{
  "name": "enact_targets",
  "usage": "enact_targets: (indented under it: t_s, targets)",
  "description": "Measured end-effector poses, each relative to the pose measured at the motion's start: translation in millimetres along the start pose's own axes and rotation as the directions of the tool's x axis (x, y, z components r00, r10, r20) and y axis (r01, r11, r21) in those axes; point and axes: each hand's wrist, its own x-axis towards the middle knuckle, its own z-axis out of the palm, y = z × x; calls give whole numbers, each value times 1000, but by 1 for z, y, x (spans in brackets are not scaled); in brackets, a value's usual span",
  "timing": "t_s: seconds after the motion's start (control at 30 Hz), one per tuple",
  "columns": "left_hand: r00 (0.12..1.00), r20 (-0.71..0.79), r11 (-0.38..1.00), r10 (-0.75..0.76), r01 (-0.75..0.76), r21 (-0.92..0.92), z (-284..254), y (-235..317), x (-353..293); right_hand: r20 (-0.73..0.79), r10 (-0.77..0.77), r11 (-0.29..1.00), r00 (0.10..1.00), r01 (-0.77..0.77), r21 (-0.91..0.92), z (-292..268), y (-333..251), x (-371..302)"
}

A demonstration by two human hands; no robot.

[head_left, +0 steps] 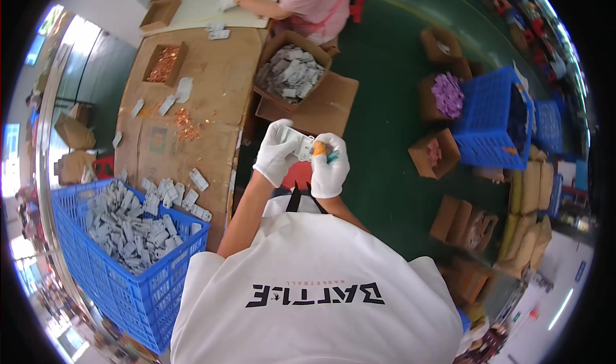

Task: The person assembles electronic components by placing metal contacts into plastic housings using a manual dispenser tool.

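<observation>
Both my hands wear white gloves and meet in front of my chest, beside the table's right edge. In my left hand (276, 153) is one end of a flat white plastic housing (303, 147), pinched between thumb and fingers. My right hand (330, 164) closes on the housing's other end; its thumb tip is wrapped in orange, and something green shows at a finger. Small openings mark the housing's face near the right thumb. Whether a smaller part sits between the right fingers is hidden.
On the cardboard-covered table (215, 81) lie loose copper-coloured pieces (186, 125), with more in a small box (165, 63). A blue crate (138, 268) at left and a carton (292, 72) ahead hold white housings. A co-worker (314, 8) sits beyond. Cartons and blue crates (491, 117) stand right.
</observation>
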Motion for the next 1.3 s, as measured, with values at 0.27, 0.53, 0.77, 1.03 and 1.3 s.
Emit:
enact_targets:
  t_s: [0.27, 0.53, 0.77, 1.03, 1.3]
  targets:
    - [926, 122, 871, -356, 282, 402, 25, -22, -16, -150, -124, 987, 981, 106, -124, -48, -17, 22]
    - [918, 363, 700, 161, -366, 614, 28, -29, -4, 245, -413, 558, 877, 456, -694, -41, -29, 12]
    - [933, 288, 567, 217, -360, 741, 24, -13, -8, 212, -178, 588, 961, 276, -760, -19, -22, 1]
    - [885, 452, 275, 109, -464, 842, 31, 1, 5, -85, -101, 811, 991, 33, -584, -17, -30, 2]
    - [813, 545, 448, -203, -418, 790, 19, 3, 26, -86, 133, 826, 987, -158, -542, -31, -26, 5]
